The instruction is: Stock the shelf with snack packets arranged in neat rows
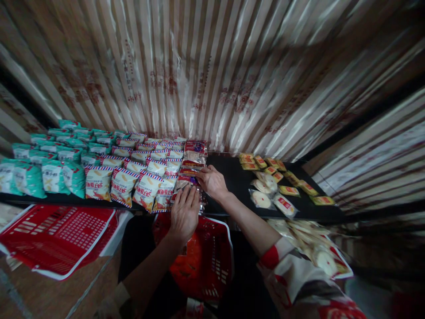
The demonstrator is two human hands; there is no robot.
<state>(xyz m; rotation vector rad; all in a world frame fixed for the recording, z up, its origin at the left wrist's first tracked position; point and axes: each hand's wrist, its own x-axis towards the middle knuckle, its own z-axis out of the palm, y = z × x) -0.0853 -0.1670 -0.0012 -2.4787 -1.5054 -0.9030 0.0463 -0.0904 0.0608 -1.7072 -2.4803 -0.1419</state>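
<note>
A row of dark red snack packets runs front to back on a black shelf, beside my hands. My left hand lies over the packets at the front of this row, its fingers stretched out and close together. From the right side, my right hand reaches in with bent fingers closed on the edge of a dark red packet. Its fingertips are partly hidden. Directly left of the row stand several white snack bags with red print and striped tops.
Teal-and-white bags fill the left of the black shelf. Small yellow packets and clear-wrapped round pieces lie at right. Red baskets stand below, one between my knees. A striped curtain hangs behind.
</note>
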